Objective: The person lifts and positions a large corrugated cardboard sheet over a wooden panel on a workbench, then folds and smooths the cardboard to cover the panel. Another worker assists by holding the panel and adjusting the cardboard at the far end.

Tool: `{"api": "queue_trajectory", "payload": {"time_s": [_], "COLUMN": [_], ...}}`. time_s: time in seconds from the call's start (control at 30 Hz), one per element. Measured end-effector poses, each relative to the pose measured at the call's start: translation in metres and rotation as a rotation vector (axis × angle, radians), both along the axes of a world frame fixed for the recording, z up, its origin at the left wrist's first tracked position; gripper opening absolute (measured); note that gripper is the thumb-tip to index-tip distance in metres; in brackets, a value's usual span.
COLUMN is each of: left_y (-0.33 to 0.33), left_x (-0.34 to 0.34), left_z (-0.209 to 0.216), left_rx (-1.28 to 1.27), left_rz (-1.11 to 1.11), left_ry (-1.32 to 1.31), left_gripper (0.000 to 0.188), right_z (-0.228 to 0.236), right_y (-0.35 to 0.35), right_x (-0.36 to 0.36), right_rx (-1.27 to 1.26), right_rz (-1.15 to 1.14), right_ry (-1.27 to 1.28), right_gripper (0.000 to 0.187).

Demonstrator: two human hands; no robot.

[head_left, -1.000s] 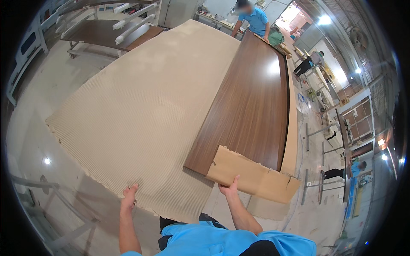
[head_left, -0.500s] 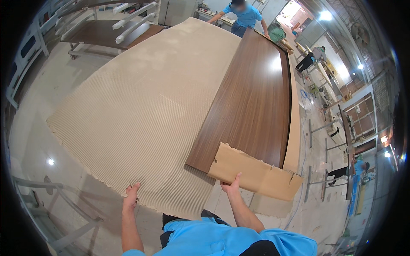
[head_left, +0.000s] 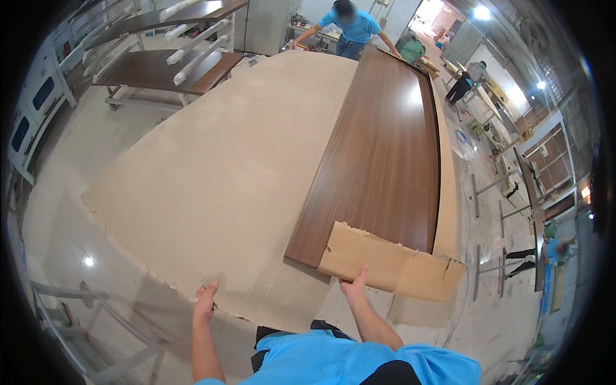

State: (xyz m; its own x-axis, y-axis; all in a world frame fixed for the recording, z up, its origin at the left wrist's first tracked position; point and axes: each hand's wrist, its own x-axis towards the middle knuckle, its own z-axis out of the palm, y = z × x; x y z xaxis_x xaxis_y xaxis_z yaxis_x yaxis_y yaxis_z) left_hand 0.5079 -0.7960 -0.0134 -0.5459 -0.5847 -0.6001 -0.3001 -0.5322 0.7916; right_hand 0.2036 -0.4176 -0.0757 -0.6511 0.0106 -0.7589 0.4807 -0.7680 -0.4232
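Note:
My left hand (head_left: 206, 299) is closed on the near torn edge of a large ribbed cardboard sheet (head_left: 212, 160). Its thumb lies on top, and the fingers beneath are hidden. To the right of the sheet lies a dark brown wood-grain panel (head_left: 372, 154). A smooth cardboard flap (head_left: 391, 262) is folded over the panel's near end. My right hand (head_left: 354, 285) grips this flap's lower edge, thumb on top and fingers tucked under. At the far end a co-worker (head_left: 353, 24) in blue spreads both arms, one hand by the sheet's far corner and the other at the panel's far end.
Rack arms holding brown panels (head_left: 154, 67) stand at the far left. A grey metal frame (head_left: 96, 333) is at the near left. More cardboard (head_left: 448, 212) runs along the panel's right side. Stands (head_left: 478, 276) and other people are farther right.
The far part of the cardboard sheet has sunk lower and looks flatter. The co-worker's left-side arm has come down with it. Both my hands keep their grips; the view has shifted slightly.

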Motion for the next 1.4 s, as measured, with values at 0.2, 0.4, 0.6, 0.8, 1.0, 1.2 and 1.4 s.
{"api": "queue_trajectory", "payload": {"time_s": [0.2, 0.4, 0.6, 0.8, 1.0, 1.2, 1.4], "left_y": [-0.001, -0.003, 0.004, 0.013, 0.016, 0.015, 0.012], "left_x": [-0.010, -0.001, -0.001, -0.013, -0.011, -0.007, -0.008], "left_z": [0.021, -0.006, 0.004, 0.041, 0.023, 0.003, 0.003], "left_rx": [0.006, 0.061, 0.033, -0.052, 0.000, 0.046, 0.092], "left_rz": [0.019, 0.041, 0.001, -0.006, 0.035, 0.043, 0.085], "left_ry": [-0.145, 0.005, -0.017, -0.216, -0.114, -0.108, -0.077], "left_gripper": [0.051, 0.055, 0.063, 0.063, 0.072, 0.058, 0.054], "right_z": [0.001, -0.002, -0.012, 0.001, 0.097, 0.121, 0.083], "right_y": [0.002, 0.004, 0.007, 0.013, 0.005, -0.143, -0.238], "right_x": [0.000, 0.000, -0.003, 0.014, 0.025, -0.051, -0.084], "right_rx": [-0.030, -0.006, -0.001, -0.059, 0.153, 1.174, 1.585], "right_rz": [0.055, 0.004, -0.006, 0.122, 1.664, 1.611, 2.434], "right_ry": [0.070, -0.054, -0.045, 0.015, 0.072, 1.480, 1.442], "right_gripper": [0.070, 0.070, 0.071, 0.069, 0.043, 0.017, 0.021]}}
